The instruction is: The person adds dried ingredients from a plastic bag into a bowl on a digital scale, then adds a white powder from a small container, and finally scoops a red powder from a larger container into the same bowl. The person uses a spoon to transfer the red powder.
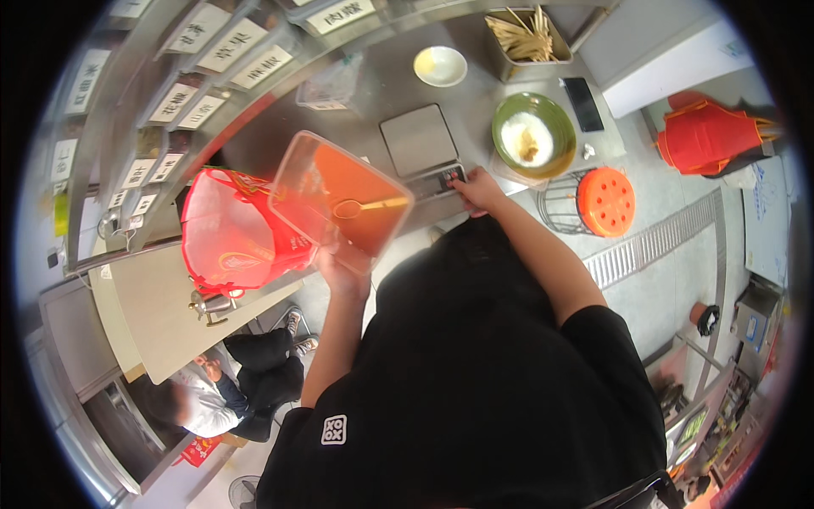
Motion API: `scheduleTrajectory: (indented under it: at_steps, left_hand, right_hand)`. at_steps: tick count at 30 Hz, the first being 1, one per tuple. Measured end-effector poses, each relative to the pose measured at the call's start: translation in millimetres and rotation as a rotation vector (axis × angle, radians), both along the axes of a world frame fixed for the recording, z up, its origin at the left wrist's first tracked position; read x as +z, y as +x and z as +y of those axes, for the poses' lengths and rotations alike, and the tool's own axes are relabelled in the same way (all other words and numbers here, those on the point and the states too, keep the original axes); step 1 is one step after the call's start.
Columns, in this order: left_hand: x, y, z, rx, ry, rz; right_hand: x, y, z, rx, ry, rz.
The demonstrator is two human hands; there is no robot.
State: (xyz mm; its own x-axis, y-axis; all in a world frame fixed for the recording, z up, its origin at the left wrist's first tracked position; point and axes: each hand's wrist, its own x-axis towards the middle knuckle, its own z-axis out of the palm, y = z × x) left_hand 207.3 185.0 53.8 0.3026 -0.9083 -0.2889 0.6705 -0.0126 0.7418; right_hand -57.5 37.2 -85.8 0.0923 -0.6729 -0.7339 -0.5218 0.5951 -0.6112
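Observation:
My left hand is closed on the near edge of a clear plastic container, which is tilted. Orange-brown contents and a light-coloured spoon lie inside it. My right hand has a finger on the button panel of a kitchen scale, its other fingers curled in. The scale's flat metal plate bears nothing. Right of the scale, a green bowl holds white powder with a small brown heap on it.
A small white bowl, a metal tin of wooden sticks and a black phone are on the steel counter. A red bag is at left, below labelled bins. An orange stool stands right; a person sits lower left.

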Motion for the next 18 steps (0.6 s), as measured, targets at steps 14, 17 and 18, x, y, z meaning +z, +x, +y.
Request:
scheduleTrajectory:
  at_steps: [14,17,18]
  left_hand:
    - [9.1,-9.1,3.0,0.074,0.087,0.088]
    - [6.9,-10.3,5.2,0.062,0.094,0.105]
    - [6.6,-9.9,5.6,0.061,0.079,0.101]
  right_hand:
    - [1.0,-1.9,-2.9,-0.072,0.118,-0.104]
    - [-2.1,-6.2,1.3,-0.054,0.094,-0.095]
    - [-3.1,-6.1,1.2,-0.037,0.093,-0.092]
